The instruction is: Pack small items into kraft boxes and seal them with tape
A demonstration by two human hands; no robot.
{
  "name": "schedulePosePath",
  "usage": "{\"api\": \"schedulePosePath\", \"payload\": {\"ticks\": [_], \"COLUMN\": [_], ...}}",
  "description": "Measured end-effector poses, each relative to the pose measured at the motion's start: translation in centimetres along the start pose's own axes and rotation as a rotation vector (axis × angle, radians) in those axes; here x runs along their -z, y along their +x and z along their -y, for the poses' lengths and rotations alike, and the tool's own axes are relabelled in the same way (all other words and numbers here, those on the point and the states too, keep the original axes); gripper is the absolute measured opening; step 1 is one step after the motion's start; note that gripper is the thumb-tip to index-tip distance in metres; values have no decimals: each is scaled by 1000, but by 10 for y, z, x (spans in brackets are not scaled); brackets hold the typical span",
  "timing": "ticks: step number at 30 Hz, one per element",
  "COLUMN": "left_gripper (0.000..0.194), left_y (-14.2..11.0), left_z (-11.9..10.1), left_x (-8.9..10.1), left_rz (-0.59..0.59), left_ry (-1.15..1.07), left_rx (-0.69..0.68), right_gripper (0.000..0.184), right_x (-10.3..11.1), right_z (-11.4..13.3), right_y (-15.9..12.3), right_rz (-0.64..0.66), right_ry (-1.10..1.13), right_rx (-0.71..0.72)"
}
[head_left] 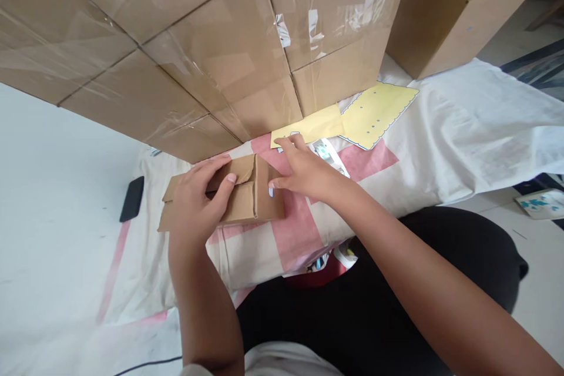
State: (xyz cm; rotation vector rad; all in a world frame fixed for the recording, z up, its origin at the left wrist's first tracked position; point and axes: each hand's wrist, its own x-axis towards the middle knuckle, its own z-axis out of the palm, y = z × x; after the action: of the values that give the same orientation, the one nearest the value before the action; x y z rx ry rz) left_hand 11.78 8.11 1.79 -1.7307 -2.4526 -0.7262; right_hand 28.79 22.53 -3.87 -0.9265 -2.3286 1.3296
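A small brown cardboard box [268, 194] lies on the cloth in front of me, its flaps folded over and a slit showing between them. My left hand [200, 194] grips it from the left, fingers over the upper flap and thumb bent across the lower one. Just right of the box, my right hand [304, 167] has its fingers apart, with the fingertips by a strip of yellow paper [319, 123]. A small pale bluish piece [271, 192] shows at the right thumb tip, against the box end; I cannot tell what it is.
A tall wall of taped cartons [229, 64] stands directly behind the box. Another carton [440, 23] is at the back right. A scalloped yellow sheet [379, 111], a white printed card [328, 155] and a black phone [132, 198] lie on the pink-and-white cloth [365, 197].
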Motion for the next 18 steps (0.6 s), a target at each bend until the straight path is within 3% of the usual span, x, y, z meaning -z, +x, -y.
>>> {"api": "schedulePosePath", "payload": {"ticks": [3, 6, 10, 12, 15, 16, 18], "left_gripper": [35, 35, 35, 35, 36, 36, 36], "left_y": [-2, -3, -3, -3, -2, -1, 0], "left_z": [1, 1, 1, 1, -1, -1, -2], "left_x": [1, 0, 0, 0, -1, -1, -2], "left_rz": [-15, -25, -22, -24, -27, -25, -19], "left_ry": [17, 27, 11, 12, 21, 21, 18], "left_rx": [0, 7, 11, 11, 18, 18, 2], "right_gripper": [65, 55, 10, 12, 10, 13, 21], "right_x": [-1, 4, 10, -1, -34, -47, -68], "right_z": [-7, -14, -16, -11, 3, 8, 15], "right_y": [-6, -11, -10, -7, 3, 7, 17], "right_rz": [20, -47, -139, -238, -515, -560, -515], "right_ry": [-101, -175, -143, -47, 307, 430, 608], "right_rx": [54, 68, 71, 48, -18, -16, 42]}}
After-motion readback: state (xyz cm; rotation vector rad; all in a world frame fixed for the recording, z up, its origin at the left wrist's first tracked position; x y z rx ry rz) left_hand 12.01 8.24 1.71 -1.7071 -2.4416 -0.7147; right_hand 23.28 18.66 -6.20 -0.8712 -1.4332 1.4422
